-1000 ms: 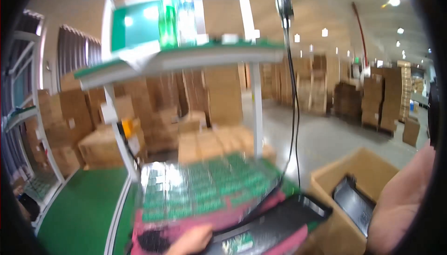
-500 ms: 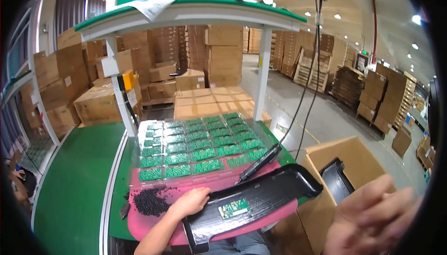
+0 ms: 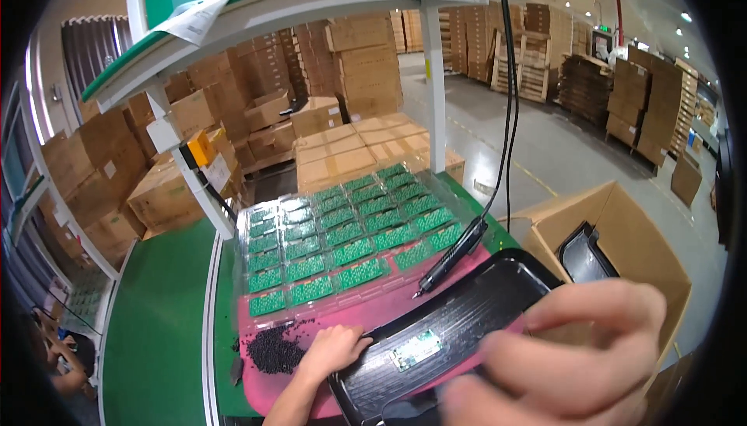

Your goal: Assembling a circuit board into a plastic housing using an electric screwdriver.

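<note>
a heap of small black pieces (image 3: 274,350) lies at the left on the pink mat (image 3: 268,396); just beside it the left hand (image 3: 336,350) is half-curled, fingertips on the rim of the black panel (image 3: 476,309), though whether it truly grips cannot be told. the panel is in front of the person, below the tray of green boards (image 3: 342,251), and looks unmoved against half a second ago, with one loose circuit board (image 3: 416,350) lying in it. its long axis slants from lower left, near the person, to upper right, hollow side up, its curved end by the carton (image 3: 661,259); the board lies roughly along it. what has changed is the right hand (image 3: 577,348): from over the carton it has swung left, in front of the panel, half-open and blurred, so i cannot tell if it holds anything; i judge this brings it back to work on the panel.
</note>
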Demonstrator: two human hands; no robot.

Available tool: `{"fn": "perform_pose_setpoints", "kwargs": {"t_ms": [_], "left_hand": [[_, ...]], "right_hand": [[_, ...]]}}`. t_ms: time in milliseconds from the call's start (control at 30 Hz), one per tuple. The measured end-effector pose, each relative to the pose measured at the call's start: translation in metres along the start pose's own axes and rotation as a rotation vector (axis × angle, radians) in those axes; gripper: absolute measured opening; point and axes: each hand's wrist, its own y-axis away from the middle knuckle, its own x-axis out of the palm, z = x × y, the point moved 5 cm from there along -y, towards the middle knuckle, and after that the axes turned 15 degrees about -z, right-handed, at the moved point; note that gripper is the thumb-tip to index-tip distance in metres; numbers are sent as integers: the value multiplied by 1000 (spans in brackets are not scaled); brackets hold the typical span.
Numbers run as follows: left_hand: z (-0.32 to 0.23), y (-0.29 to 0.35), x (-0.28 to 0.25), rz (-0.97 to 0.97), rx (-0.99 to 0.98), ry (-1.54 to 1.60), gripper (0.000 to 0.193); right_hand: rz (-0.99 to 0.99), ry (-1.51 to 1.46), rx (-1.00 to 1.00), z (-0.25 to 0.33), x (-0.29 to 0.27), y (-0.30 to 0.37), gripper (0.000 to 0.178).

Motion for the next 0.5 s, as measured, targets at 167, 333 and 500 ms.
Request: {"fn": "perform_pose_setpoints", "kwargs": {"t_ms": [167,333,500], "left_hand": [[-9,13,-30,-260,47,68,26],[-37,100,-99,-618,44,-50,27],[-28,192,-140,-1007,-299,-205,27]], "right_hand": [[-29,108,159,-4,-55,36,10],[-91,-74,-182,-27,-120,138,47],[94,501,493,-183,-141,243,14]]}}
